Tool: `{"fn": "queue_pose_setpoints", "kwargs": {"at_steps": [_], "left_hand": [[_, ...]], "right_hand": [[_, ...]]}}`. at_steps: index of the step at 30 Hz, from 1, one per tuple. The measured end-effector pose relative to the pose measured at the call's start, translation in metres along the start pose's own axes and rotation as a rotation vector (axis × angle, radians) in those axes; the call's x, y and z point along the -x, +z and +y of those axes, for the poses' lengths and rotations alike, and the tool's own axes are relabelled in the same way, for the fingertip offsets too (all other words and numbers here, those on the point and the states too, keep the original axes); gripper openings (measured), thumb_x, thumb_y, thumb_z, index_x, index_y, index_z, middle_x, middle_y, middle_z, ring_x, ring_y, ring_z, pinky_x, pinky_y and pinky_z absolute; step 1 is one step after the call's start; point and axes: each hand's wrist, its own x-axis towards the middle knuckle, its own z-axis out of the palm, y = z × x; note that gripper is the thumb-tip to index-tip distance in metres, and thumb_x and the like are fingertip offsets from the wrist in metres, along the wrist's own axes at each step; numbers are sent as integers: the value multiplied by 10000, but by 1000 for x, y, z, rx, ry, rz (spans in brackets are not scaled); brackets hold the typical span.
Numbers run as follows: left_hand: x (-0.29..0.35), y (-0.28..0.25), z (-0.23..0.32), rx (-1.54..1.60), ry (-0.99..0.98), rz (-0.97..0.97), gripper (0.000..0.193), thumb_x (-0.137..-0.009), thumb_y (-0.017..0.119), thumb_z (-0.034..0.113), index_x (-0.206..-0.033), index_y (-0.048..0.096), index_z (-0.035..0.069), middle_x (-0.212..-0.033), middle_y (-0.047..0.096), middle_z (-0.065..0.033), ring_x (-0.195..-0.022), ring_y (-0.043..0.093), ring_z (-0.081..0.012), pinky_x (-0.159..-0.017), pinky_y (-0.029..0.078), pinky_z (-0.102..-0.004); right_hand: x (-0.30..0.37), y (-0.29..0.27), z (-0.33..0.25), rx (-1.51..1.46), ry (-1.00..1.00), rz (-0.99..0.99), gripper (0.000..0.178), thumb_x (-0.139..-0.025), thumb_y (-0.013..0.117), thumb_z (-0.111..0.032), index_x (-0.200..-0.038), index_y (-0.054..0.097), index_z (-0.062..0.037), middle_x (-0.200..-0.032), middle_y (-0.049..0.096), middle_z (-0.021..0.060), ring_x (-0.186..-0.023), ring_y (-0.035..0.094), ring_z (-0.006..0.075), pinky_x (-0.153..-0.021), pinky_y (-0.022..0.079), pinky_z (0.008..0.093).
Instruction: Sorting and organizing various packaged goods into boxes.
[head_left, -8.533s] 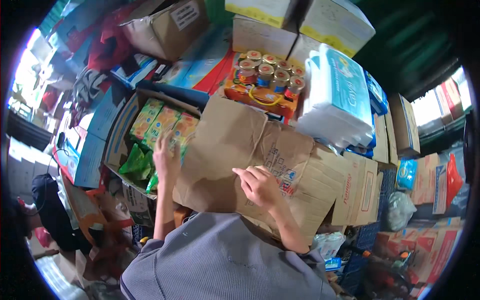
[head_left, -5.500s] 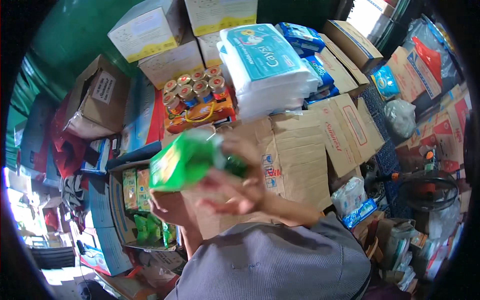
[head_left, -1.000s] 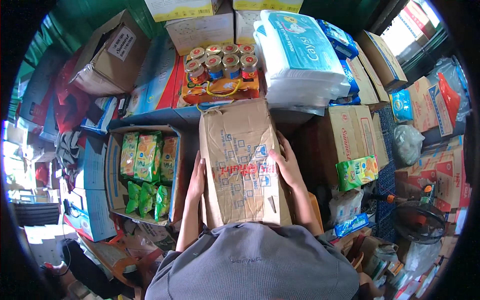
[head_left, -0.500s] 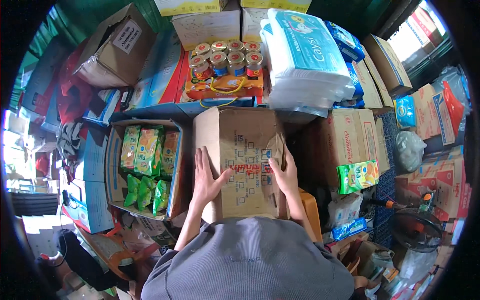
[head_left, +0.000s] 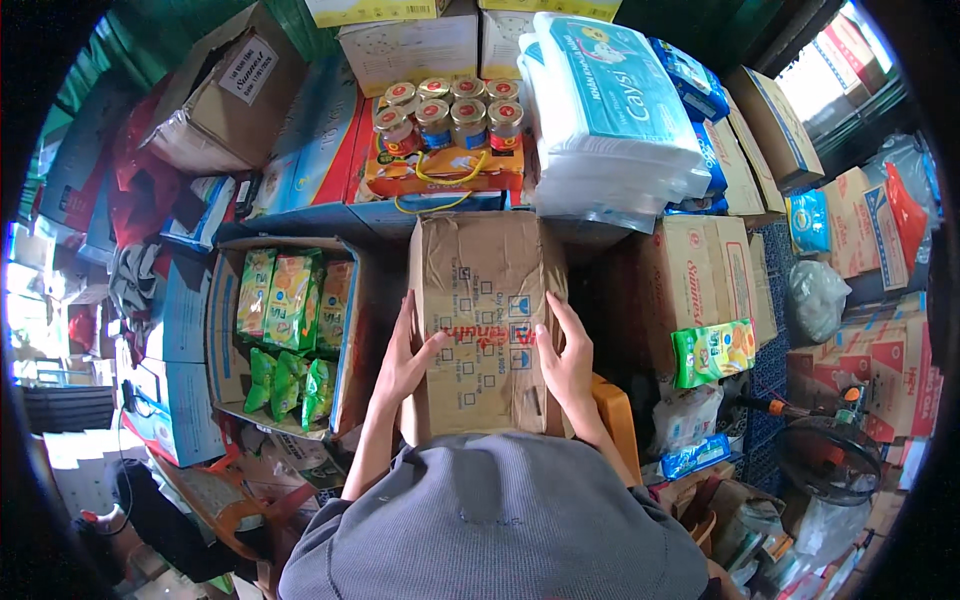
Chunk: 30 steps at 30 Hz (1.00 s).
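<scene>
A brown cardboard box (head_left: 480,410) with printed checkboxes stands in front of me, close to my body. Its left edge is held by my left hand (head_left: 405,365), with the thumb lying over the printed face and the fingers along the side. Opposite, my right hand (head_left: 566,360) grips the right edge, thumb on the printed face and fingers reaching forward along the side. The box's far side and underside are hidden.
To the left, an open carton (head_left: 345,400) holds several green snack packs (head_left: 297,290). Lidded jars (head_left: 435,122) sit on an orange gift box (head_left: 440,175) beyond, beside stacked tissue packs (head_left: 620,110). A closed carton (head_left: 690,270) and a green pack (head_left: 714,352) are at right.
The box has turned, so its printed face sits further left and its left side shows less. My left hand's fingers have come in along the left edge; my right hand's fingers have spread slightly.
</scene>
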Motion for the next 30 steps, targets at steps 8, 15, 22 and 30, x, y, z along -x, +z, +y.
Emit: {"fn": "queue_pose_setpoints", "kwargs": {"at_steps": [8,15,22,30], "left_hand": [[-4,5,-7,-129,119,98,917,-1072,719,360,-1745,232,-29,-1810,210,-318,-1709,187,-375,-1369,210,-438],[-13,7,-3,-33,71,175,825,-1052,733,309,-1699,359,-40,-1759,366,-290,-1656,341,-382,-1346,281,-446],[2,-14,2,-139,110,354,688,-1056,735,270,-1632,496,-21,-1681,509,-243,-1585,463,-360,-1314,345,-438],[1,-123,-31,-524,42,851,638,-1094,694,279,-1638,483,20,-1675,497,-248,-1522,497,-430,-1244,412,-506]], "right_hand": [[-10,3,-17,25,-74,58,390,-992,735,-101,-1372,734,-17,-1421,725,230,-1309,702,383,-1153,516,436],[-2,17,-33,247,-177,69,437,-923,792,-84,-1353,727,-38,-1504,631,294,-1289,673,458,-1068,551,508],[-5,21,-32,147,-169,73,430,-934,778,-83,-1356,716,-31,-1573,557,303,-1408,589,489,-1207,465,525],[-12,23,-41,108,-232,19,369,-983,753,-105,-1347,704,-62,-1615,511,248,-1490,521,436,-1215,451,533]]}}
